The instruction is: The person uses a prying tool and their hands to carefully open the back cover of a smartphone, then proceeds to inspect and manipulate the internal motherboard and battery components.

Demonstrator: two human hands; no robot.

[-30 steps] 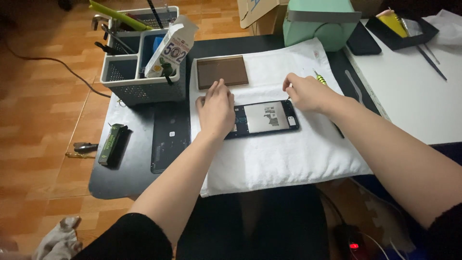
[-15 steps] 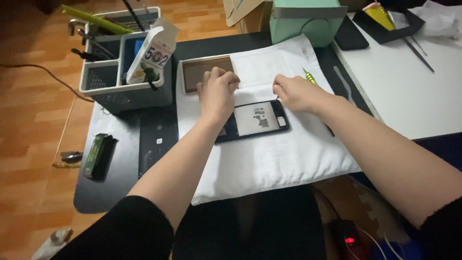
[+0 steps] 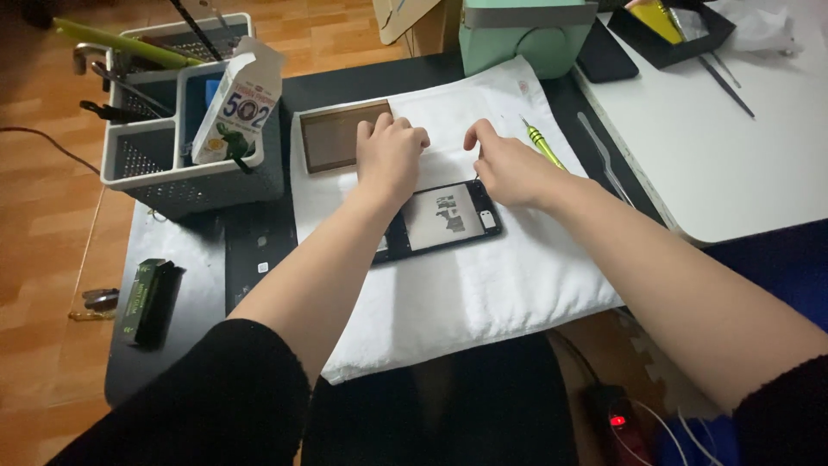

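Both hands have crept up past the phone's far edge. I count one opened phone (image 3: 444, 220) on one white towel (image 3: 483, 293); left hand (image 3: 390, 155) curled, right hand (image 3: 509, 168) pinching its top corner.

A home repair bench is suggested: a white towel (image 3: 483, 285) is spread on a dark desk, a grey tool caddy (image 3: 164, 147) is set left of it, and wooden flooring is seen beyond.
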